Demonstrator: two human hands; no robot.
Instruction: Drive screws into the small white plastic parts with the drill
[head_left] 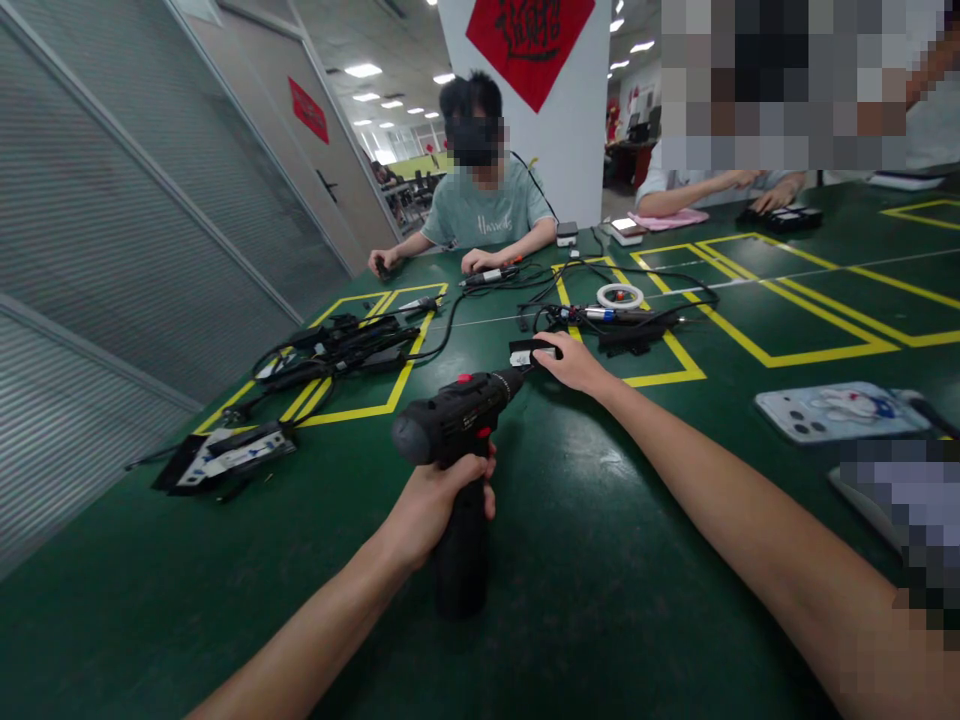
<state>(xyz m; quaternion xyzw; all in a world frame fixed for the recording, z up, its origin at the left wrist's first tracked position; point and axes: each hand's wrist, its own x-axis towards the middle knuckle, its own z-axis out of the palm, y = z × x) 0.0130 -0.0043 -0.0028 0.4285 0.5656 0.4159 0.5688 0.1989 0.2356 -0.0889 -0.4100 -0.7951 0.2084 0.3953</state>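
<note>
My left hand [439, 495] is wrapped round the grip of a black cordless drill [457, 430] with a red switch on top, its nose pointing away from me. Just past the drill's tip, my right hand [574, 362] pinches a small black part with a white label [529, 353] on the green table [585, 560]. The drill tip sits right at that part; I cannot tell if they touch.
A pile of black cables and parts [337, 345] lies at the left inside yellow floor-tape boxes, flat black pieces [225, 452] nearer. A white tape roll [619, 295] and cables sit ahead. A phone [840, 408] lies at right. A person [480, 200] sits opposite; another person's hands [750, 190] work far right.
</note>
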